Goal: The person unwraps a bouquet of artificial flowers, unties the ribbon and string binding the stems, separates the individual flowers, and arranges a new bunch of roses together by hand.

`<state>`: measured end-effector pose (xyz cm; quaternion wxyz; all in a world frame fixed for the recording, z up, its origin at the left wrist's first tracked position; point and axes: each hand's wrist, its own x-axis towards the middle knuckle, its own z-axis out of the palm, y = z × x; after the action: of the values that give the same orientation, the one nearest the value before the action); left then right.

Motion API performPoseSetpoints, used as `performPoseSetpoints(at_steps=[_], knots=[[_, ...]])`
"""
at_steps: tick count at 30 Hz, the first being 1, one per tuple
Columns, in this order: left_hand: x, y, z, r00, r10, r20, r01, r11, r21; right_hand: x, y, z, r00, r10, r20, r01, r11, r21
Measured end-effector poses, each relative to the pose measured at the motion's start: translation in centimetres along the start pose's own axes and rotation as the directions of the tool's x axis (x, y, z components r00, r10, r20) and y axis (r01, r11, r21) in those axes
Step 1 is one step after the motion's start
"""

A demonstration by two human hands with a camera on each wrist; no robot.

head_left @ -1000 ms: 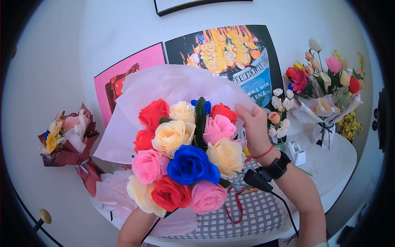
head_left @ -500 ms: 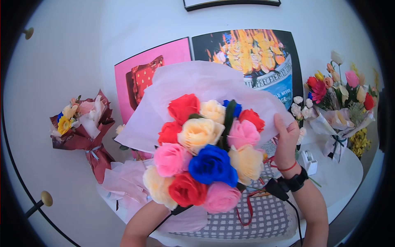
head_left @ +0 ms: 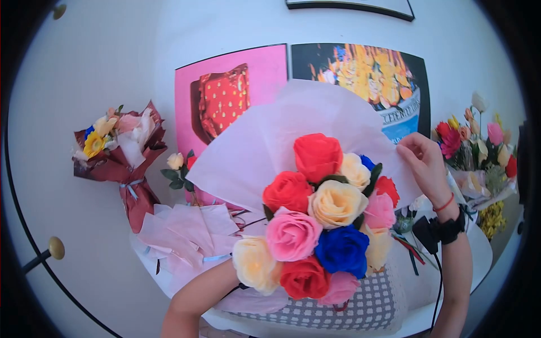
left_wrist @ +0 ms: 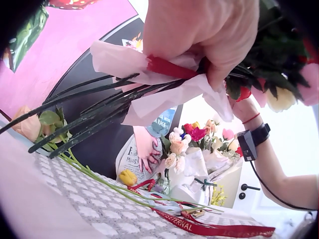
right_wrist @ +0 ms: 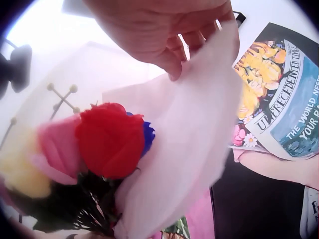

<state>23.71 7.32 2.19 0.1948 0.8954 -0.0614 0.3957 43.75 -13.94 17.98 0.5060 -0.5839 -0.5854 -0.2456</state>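
Observation:
A bouquet of red, pink, cream and blue roses (head_left: 293,234) is held up over the table, pale pink wrapping paper (head_left: 265,141) fanned behind it. In the left wrist view my left hand (left_wrist: 202,35) grips the gathered paper and red ribbon (left_wrist: 169,67) around the dark green stems (left_wrist: 94,115), which stick out below. The blooms hide this hand in the head view. My right hand (head_left: 424,168) pinches the right edge of the paper between thumb and fingers; the right wrist view shows the same hand (right_wrist: 169,37) above a red rose (right_wrist: 110,140).
A maroon-wrapped bouquet (head_left: 121,152) stands at the left, beside loose pink paper (head_left: 189,236). Another bouquet (head_left: 473,152) is at the right. Two pictures lean at the back, one pink (head_left: 186,112). A grey checked cloth (head_left: 349,310) covers the table's front; red lettered ribbon (left_wrist: 214,228) lies there.
In the head view the bouquet and both hands have shifted right, and the background has moved right too. The blooms appear turned slightly, and the right hand has moved up with the paper's edge.

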Motion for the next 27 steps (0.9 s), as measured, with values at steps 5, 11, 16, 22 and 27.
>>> performPoseSetpoints(at_steps=[5,11,16,22,27], knots=[[-4.1,0.2,-0.6,0.999,0.011,-0.039,-0.011,1.0,-0.007,0.3,-4.1,-0.6,0.972,-0.217,-0.095,0.218,0.976,0.004],[0.4,0.5,-1.5,0.998,0.021,-0.063,-0.026,0.997,-0.074,-5.6,-12.2,-1.2,0.672,-0.735,-0.092,0.713,0.675,-0.189],[4.9,1.3,-0.3,0.997,0.025,-0.071,-0.032,0.994,-0.106,-7.8,-16.3,-0.1,0.683,-0.71,0.17,0.73,0.67,-0.136],[5.5,4.9,-2.2,0.963,-0.239,0.126,0.233,0.971,0.055,-2.5,-17.3,-0.6,0.494,-0.832,0.253,0.838,0.379,-0.393],[5.1,2.5,-0.2,0.991,0.086,0.106,-0.105,0.976,0.192,-1.1,-18.0,-0.4,0.407,-0.656,0.636,0.854,0.026,-0.52]])
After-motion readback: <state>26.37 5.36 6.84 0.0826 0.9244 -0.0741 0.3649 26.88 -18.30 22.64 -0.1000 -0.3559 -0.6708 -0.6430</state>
